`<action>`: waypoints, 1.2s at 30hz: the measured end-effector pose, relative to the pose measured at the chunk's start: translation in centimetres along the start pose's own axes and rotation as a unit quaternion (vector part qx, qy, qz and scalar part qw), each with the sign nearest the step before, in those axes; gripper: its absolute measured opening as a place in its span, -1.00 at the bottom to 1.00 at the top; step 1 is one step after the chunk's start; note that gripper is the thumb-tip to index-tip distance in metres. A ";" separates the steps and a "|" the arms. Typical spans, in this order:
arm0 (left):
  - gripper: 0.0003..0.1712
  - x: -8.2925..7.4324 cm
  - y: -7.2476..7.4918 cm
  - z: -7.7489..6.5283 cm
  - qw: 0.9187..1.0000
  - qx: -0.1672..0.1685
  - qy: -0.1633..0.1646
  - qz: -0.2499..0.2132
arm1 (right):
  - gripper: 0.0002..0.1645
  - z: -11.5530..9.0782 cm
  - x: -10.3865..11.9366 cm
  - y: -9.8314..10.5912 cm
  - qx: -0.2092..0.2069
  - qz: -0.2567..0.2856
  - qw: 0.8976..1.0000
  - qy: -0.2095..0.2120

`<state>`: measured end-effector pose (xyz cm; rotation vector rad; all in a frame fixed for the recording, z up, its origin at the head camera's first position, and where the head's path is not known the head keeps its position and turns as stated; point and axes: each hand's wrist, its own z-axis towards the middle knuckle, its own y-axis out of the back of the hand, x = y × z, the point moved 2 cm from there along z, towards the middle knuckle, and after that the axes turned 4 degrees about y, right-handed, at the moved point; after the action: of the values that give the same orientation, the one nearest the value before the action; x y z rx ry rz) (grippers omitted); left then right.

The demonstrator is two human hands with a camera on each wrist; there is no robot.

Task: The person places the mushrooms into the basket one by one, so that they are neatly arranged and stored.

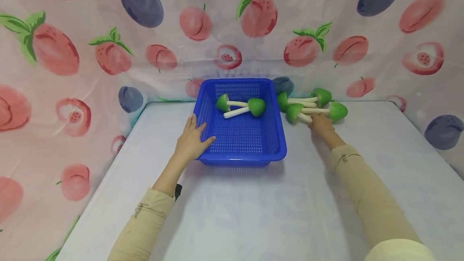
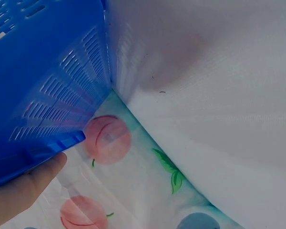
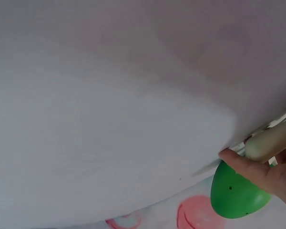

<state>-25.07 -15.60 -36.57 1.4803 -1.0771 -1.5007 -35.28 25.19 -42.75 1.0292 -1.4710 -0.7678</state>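
A blue plastic basket (image 1: 237, 157) stands on the table with two toy mushrooms inside, green-capped and white-stemmed; one cap (image 1: 256, 107) faces right. My left hand (image 1: 191, 142) rests over the basket's left rim with fingers spread, the thumb on the inner side. The left wrist view shows a finger against the basket's edge (image 2: 62, 143). Right of the basket lies a pile of several similar mushrooms. There my right hand (image 1: 322, 126) pinches the stem of the nearest toy mushroom (image 1: 294, 112). In the right wrist view, its pale stem end (image 3: 260, 148) sits between thumb and fingers; another green cap (image 3: 238, 193) is behind.
The white-covered table (image 1: 246, 212) meets a fruit-print cloth (image 1: 224, 23) hanging at the back and along the left. Other mushrooms (image 1: 338, 112) crowd close around my right hand, against the cloth and next to the basket's right side.
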 end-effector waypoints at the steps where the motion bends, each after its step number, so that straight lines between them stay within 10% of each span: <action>1: -0.19 -0.1 0.1 0.0 1.000 0.001 -0.001 0.001 | -0.51 0.1 -0.2 0.0 -0.008 -0.004 1.000 0.003; 8: -0.20 -0.2 0.0 0.1 1.000 0.007 -0.001 0.004 | -0.53 2.2 -2.0 -0.1 -0.043 -0.013 0.998 0.048; 16: -0.21 0.1 -0.1 -0.2 1.000 0.011 -0.005 0.008 | -0.38 10.9 -10.5 -5.3 -0.159 0.024 0.983 0.093; 22: -0.20 -0.1 0.1 0.0 1.000 0.004 -0.011 0.000 | -0.46 8.0 -6.0 -2.1 -0.106 0.092 0.989 0.038; 29: -0.22 -0.4 0.3 0.2 1.000 0.000 -0.015 0.006 | -0.33 5.0 -2.4 0.8 -0.137 0.126 0.980 0.065; 36: -0.22 -0.1 0.3 -0.1 1.000 -0.001 -0.008 0.000 | -0.42 0.1 4.4 3.5 -0.083 0.201 0.974 0.061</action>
<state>-25.02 -15.61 -36.28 1.4683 -1.0846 -1.5156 -36.02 22.63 -37.78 0.6126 -1.4208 -0.5149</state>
